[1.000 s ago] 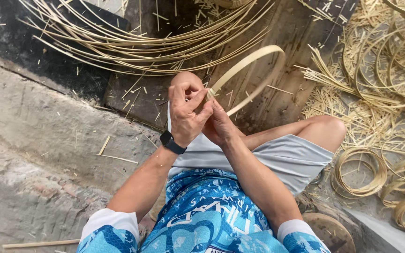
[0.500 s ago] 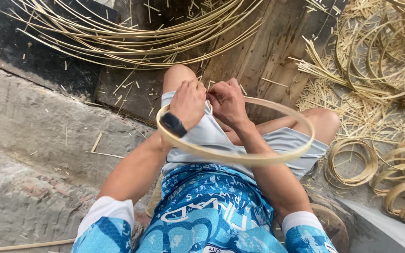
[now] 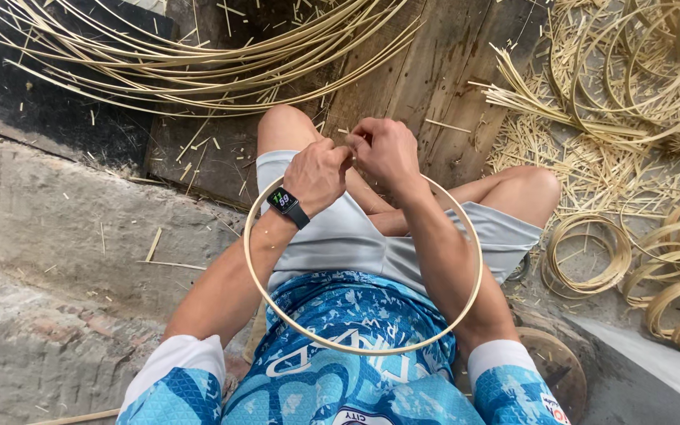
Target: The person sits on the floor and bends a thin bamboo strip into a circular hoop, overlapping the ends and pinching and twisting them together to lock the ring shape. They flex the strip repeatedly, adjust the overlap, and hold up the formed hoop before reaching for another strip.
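Bamboo strip already bent into a hoop (image 3: 371, 346) circles both forearms; left hand (image 3: 318, 175) and right hand (image 3: 387, 149) have fingers pinched shut on its joined ends, apparently not yet fastened. Finished coils (image 3: 588, 253) lie right of the fingers.

1. The bamboo hoop (image 3: 371, 346) is pale straw yellow, plain and unmarked.
2. The shirt (image 3: 340, 370) is bright blue with lighter turquoise swirls, triangle patterning on the shoulders, and white sleeve cuffs.
3. The shorts (image 3: 340, 236) are plain light grey.
4. The wristwatch (image 3: 287, 206) has a black band and a dark face with small coloured marks.
5. The long bamboo strips (image 3: 182, 63) are pale yellow against dark ground.
6. The wooden planks (image 3: 426, 79) are weathered brown with grey streaks.
7. The coiled rings (image 3: 588, 256) are tan-gold.
8. The concrete floor (image 3: 57, 260) is mottled grey with reddish patches.
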